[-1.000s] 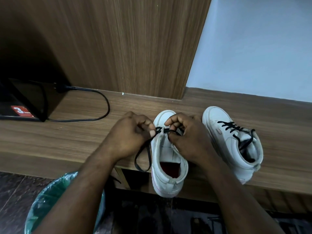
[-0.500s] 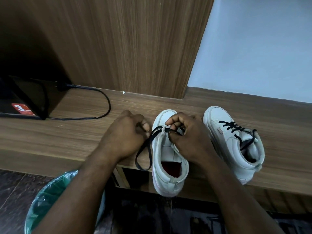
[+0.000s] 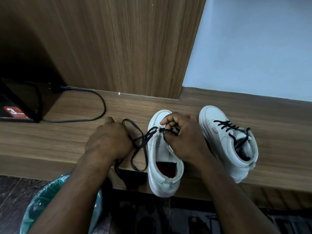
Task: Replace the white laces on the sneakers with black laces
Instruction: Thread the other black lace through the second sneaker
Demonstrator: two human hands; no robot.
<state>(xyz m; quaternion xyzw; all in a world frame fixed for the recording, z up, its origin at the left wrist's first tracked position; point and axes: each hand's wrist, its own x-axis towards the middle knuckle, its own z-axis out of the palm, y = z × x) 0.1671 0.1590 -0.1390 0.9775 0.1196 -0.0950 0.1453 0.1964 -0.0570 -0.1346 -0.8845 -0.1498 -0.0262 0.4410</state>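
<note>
We cannot see the fingertips of the left hand (image 3: 108,142): they curl under its back, and the black lace (image 3: 140,142) vanishes beneath it. The right hand (image 3: 187,141) covers most of the eyelets of the nearer sneaker (image 3: 162,154). The bin (image 3: 42,200) is cut off by the bottom edge and the black box (image 3: 20,102) by the left edge. Its red label (image 3: 15,111) is too small for us to read.

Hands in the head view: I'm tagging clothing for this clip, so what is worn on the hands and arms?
Nothing worn shows. The left hand and right hand are bare, with no gloves, and no ring can be seen. The left forearm and right forearm are uncovered down to the picture's lower edge: no sleeves, watch or wristband in view.
</note>
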